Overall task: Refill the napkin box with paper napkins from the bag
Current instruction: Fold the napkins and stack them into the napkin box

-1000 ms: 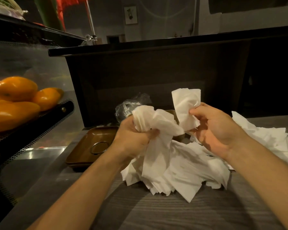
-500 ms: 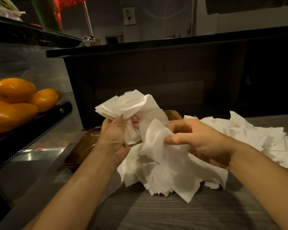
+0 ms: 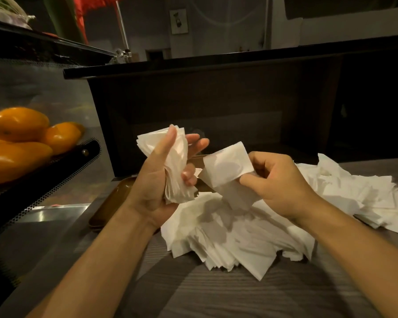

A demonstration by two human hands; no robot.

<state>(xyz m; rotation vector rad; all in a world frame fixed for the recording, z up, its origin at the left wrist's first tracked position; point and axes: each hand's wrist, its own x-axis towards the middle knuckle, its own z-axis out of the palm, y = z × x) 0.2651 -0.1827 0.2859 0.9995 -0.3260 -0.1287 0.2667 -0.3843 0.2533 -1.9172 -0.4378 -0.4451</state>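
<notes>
A bundle of white paper napkins (image 3: 175, 166) stands roughly upright above the table (image 3: 216, 299), bunched at its lower part and fanning out at the top, its layered edges showing at the upper left and at the bottom. Just to its right, a single white napkin (image 3: 225, 166) is lifted, a flat square tilted slightly with one corner pointing up and right. Below both lies a loose heap of napkins (image 3: 234, 237) on the grey wood-grain table, sheets overlapping at many angles, corners jutting toward the near edge. The heap spreads to the right and farther back. A brown napkin box (image 3: 110, 203) lies left of the heap, mostly hidden.
</notes>
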